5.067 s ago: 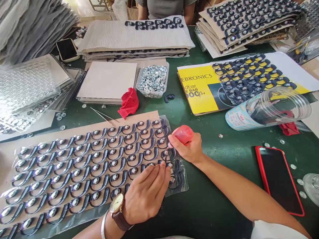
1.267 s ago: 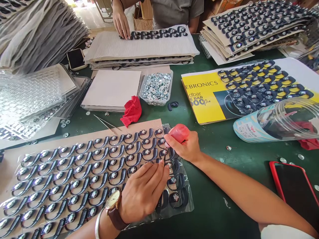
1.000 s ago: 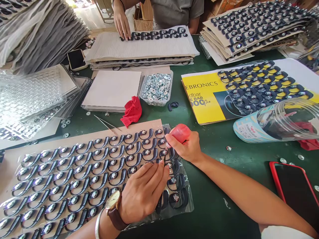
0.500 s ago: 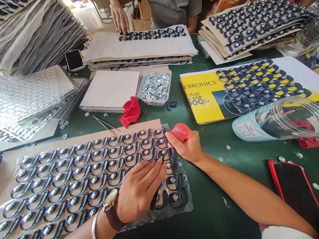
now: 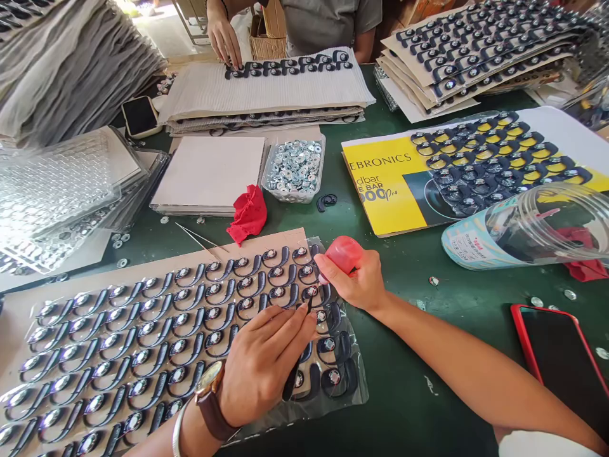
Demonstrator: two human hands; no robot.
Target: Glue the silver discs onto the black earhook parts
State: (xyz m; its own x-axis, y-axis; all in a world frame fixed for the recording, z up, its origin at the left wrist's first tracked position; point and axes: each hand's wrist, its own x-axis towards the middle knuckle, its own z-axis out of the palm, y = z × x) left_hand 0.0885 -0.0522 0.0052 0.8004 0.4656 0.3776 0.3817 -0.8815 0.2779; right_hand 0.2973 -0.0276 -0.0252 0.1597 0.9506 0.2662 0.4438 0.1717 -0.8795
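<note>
- Green tabletop (image 5: 404, 374) was crowded: clear tub (image 5: 294, 198) of metal washers, red cloth (image 5: 248, 214) and, on the far side, a co-worker's hand (image 5: 224, 41) at a row of black ear-hooks.
- Working sheet: clear plastic tray (image 5: 358, 395) over cardboard (image 5: 285, 240), rows of black ear-hooks with round silver centres.
- Active ear-hook piece (image 5: 311, 292) lay in the tray near its right end, in front of both hands.
- Left hand (image 5: 271, 365) pinched a slim dark tool (image 5: 291, 379), probably tweezers, tip at that piece.
- Right hand (image 5: 364, 282) was wrapped round a red squeeze bottle (image 5: 345, 252), narrow end just beside the same piece; couldn't tell if touching.
- Step, my read: dosing, likely glue, with the tool steadying the part. No drop visible.
- Next move seemed to call for a still tool tip and a light, controlled squeeze; too much could flood the silver centre.
</note>
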